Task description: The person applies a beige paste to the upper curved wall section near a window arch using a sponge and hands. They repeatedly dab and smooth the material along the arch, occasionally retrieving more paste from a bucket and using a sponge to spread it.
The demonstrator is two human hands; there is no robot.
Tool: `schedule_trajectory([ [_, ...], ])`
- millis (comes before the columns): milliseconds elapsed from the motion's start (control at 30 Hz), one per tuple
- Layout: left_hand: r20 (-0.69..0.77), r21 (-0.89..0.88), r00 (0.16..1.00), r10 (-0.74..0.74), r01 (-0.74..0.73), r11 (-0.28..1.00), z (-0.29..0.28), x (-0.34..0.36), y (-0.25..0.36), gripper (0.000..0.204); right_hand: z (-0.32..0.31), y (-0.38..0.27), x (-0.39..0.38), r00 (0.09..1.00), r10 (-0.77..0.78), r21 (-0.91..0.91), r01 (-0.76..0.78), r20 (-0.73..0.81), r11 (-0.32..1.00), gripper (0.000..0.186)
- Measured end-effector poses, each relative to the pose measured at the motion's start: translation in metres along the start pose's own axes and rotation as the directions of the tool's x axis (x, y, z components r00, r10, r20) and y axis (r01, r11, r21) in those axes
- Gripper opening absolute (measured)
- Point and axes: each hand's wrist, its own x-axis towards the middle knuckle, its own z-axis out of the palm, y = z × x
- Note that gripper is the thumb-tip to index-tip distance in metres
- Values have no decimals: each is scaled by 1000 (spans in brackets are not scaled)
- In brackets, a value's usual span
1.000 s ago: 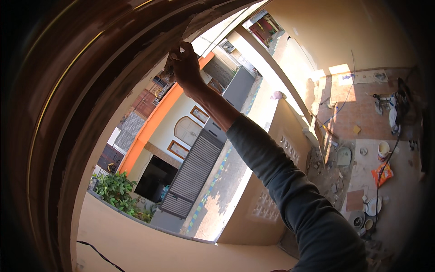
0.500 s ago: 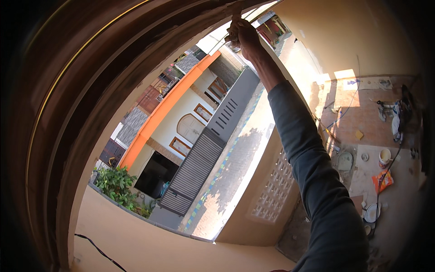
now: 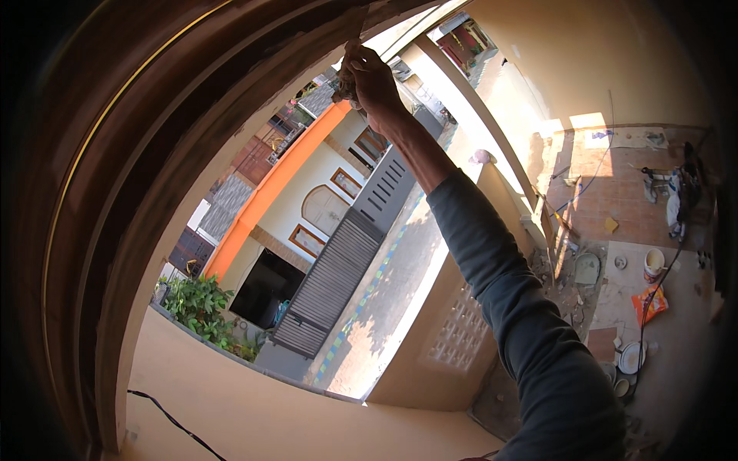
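My right hand (image 3: 374, 88) is raised at the upper middle, its arm in a dark grey sleeve reaching up from the lower right. Its fingers are closed, and a thin brown piece (image 3: 356, 29) sticks up from them against the underside of a dark brown wooden frame (image 3: 231, 84). Crumpled-looking shapes show by the fingers; shadow hides just what the hand grips. The frame curves across the upper left, with several grooves and one thin yellow line along it. My left hand is out of the picture.
Beyond the opening stand a low beige wall (image 3: 254, 407), green plants (image 3: 196, 311), a grey sliding gate (image 3: 319, 296) and an orange-trimmed house. A slanted post (image 3: 492, 115) rises behind my arm. On the floor at right lie a bucket (image 3: 653, 265), an orange bag (image 3: 650, 306), a cable and rubble.
My right hand has slid left and a little downward along the wooden frame, still closed. The slanted post behind the arm now shows more fully.
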Motion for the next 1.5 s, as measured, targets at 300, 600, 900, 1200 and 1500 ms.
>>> schedule_trajectory([
  [300,-5,-17,1000,10,-11,1000,-3,-11,-6,47,95,11,-84,986,-161,122,155,40,980,25],
  [600,-31,-58,998,49,-51,997,-7,-14,-9,47,180,-4,-183,990,-123,32,121,68,992,49],
  [900,-66,-155,992,112,-121,981,-13,-21,8,47,109,-25,-173,1000,-23,24,22,20,999,50],
  [1200,-133,-274,967,217,-246,930,-13,-12,32,47,123,-20,-140,997,11,95,-17,71,995,23],
  [1500,-200,-369,946,255,-313,875,-3,-13,35,47,291,-11,-322,997,-38,106,32,60,994,50],
])
